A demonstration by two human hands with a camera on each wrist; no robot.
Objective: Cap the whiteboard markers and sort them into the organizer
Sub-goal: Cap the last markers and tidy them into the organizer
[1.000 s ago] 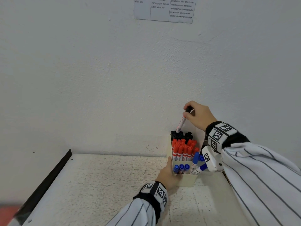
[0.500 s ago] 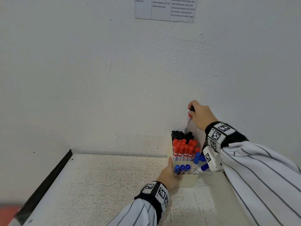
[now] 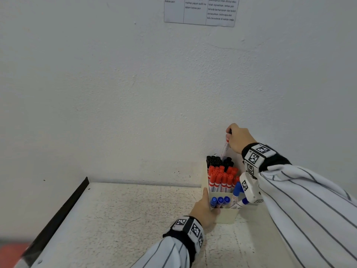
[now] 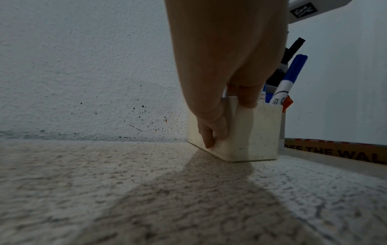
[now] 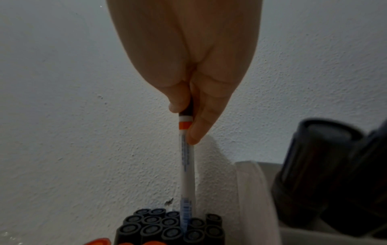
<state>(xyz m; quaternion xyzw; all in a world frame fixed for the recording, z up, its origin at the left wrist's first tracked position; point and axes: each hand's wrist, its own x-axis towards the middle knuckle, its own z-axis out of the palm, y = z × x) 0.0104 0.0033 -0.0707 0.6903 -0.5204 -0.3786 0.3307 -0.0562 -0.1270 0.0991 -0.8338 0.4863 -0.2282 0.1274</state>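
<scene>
A cream organizer (image 3: 228, 216) (image 4: 256, 132) stands in the table's far right corner, against the wall. Black-capped markers (image 3: 217, 161) (image 5: 167, 230) fill its back section, red-capped ones (image 3: 220, 178) the middle, blue-capped ones (image 3: 220, 201) the front. My left hand (image 3: 204, 209) (image 4: 213, 131) grips the organizer's front left corner. My right hand (image 3: 236, 138) (image 5: 188, 119) pinches a white marker (image 3: 225, 148) (image 5: 187, 174) by its black cap, nearly upright. Its lower end sits down among the black caps.
The white wall (image 3: 135, 93) rises right behind the organizer. The speckled table (image 3: 125, 219) reaches to a dark left edge (image 3: 58, 215). A printed sheet (image 3: 201, 10) hangs high on the wall. A cardboard strip (image 4: 335, 152) lies along the right edge.
My right hand has swung the marker from a slant to nearly upright and lowered it, so its end is now down among the black caps. The left hand has kept its hold.
</scene>
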